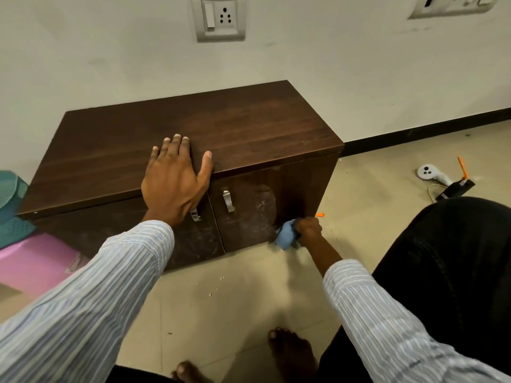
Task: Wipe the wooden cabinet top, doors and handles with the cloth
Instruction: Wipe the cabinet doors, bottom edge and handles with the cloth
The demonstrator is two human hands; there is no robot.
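A low dark wooden cabinet (pixel 249 128) stands against the wall, with two doors and two metal handles (pixel 228 200). My left hand (pixel 174 181) lies flat, fingers spread, on the front edge of the cabinet top, above the left door's handle (pixel 195 215), which it partly hides. My right hand (pixel 308 229) grips a bunched blue cloth (pixel 287 236) and presses it against the bottom right corner of the right door (pixel 249 217), close to the floor. Both doors are shut, with dusty smears on their fronts.
A pink mat (pixel 33 261) and a teal basket (pixel 11 194) sit left of the cabinet. On the tiled floor to the right lie a white controller (pixel 431 174) and a black-and-orange tool (pixel 456 186). My bare feet (pixel 290 352) and bent knee (pixel 448 258) are below.
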